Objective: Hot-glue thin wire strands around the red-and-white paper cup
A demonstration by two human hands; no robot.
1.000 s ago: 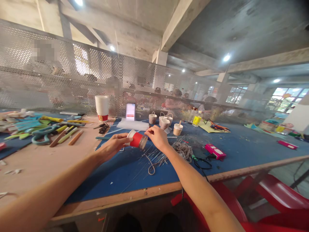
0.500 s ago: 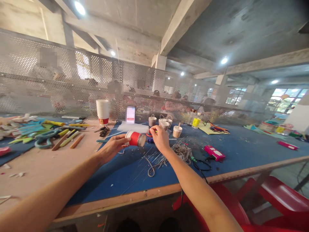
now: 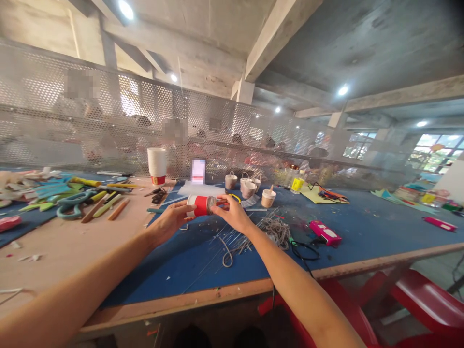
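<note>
Lying sideways above the blue mat, a red and white paper cup [image 3: 200, 206] has grey cord [image 3: 210, 205] wound round its right end. My left hand [image 3: 175, 215] is closed round the white rim end. On the corded end, the fingers of my right hand [image 3: 232, 211] are closed, partly hiding the cup's base. Just behind that hand is a small yellow curved thing [image 3: 236, 198], partly covered. Below and to the right lies a tangled pile of grey cord [image 3: 277, 233] with thin, stiff strands.
Behind the cup stand a phone [image 3: 198, 171], a stack of paper cups [image 3: 157, 164], several small handled cups [image 3: 248, 189] and a cup of glue-like stuff with a stick [image 3: 268, 197]. A pink device [image 3: 325, 233] sits right; blue-handled scissors [image 3: 74, 205] lie left. A perforated screen [image 3: 213, 130] closes the back.
My right hand has moved left and slightly down, from beside the cup onto its corded end. The cup has turned a little towards level, still in my left hand.
</note>
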